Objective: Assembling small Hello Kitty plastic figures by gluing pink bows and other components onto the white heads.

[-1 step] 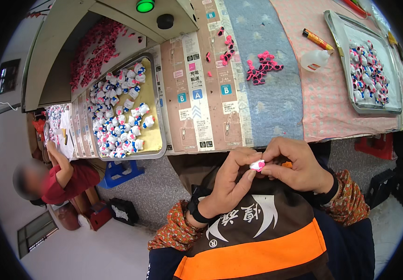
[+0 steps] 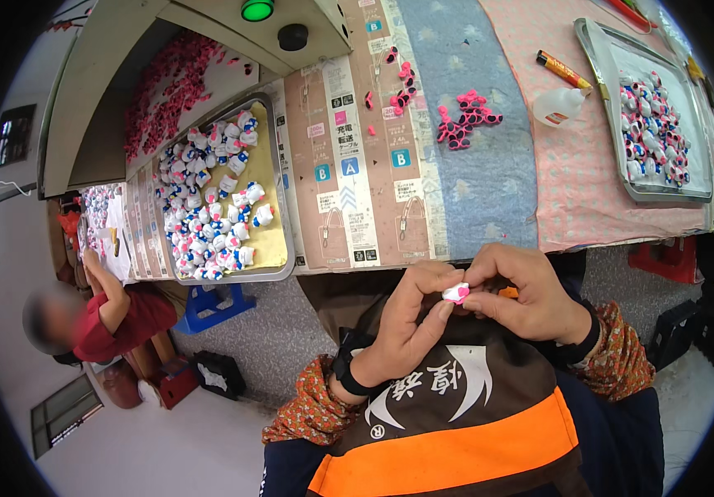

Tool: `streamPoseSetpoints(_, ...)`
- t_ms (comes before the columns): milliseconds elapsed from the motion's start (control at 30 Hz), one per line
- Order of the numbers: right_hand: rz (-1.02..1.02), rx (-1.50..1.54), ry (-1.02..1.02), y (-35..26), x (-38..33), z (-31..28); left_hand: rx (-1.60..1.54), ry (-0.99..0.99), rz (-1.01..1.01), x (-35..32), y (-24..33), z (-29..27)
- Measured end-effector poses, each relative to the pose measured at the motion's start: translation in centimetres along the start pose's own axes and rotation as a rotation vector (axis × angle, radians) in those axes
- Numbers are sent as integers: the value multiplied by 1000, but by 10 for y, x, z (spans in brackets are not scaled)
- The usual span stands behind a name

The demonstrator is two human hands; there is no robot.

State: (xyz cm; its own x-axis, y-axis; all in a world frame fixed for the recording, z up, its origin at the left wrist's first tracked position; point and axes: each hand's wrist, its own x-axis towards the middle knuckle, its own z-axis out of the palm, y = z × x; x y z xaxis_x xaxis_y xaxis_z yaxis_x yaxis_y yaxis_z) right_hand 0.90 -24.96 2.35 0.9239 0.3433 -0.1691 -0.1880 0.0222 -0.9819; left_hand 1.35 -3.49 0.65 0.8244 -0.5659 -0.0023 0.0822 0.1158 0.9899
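Close to my lap, just off the table's front edge, a small white and pink plastic figure piece [image 2: 456, 293] is pinched between both hands. My left hand [image 2: 413, 313] grips its left side with thumb and forefinger. From the other side the fingertips of my right hand [image 2: 526, 296] press on it, thumb below and forefinger above. The fingers cover part of the piece. On the blue cloth beyond lie several pink and black small parts [image 2: 466, 122], apart from my hands.
A metal tray [image 2: 284, 248] of white, blue and pink figure pieces lies left, beside a machine housing [image 2: 208, 18] with a green light. Right are a glue-like bottle [image 2: 559, 108], a yellow-black tube [image 2: 564, 69] and another loaded tray [image 2: 673, 195]. A co-worker [image 2: 125, 325] sits far left.
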Motion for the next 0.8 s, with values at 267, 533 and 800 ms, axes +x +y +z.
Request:
streamPoseSetpoints(267,244,361,10,1,-1,2,109,4,41,1,-7,0)
streamPoseSetpoints(533,-110,-242,137,0,-1,14,18,78,-11,1,-7,7)
streamPoseSetpoints(800,-97,-268,113,-3,1,12,-394,130,-217,-1,-10,7)
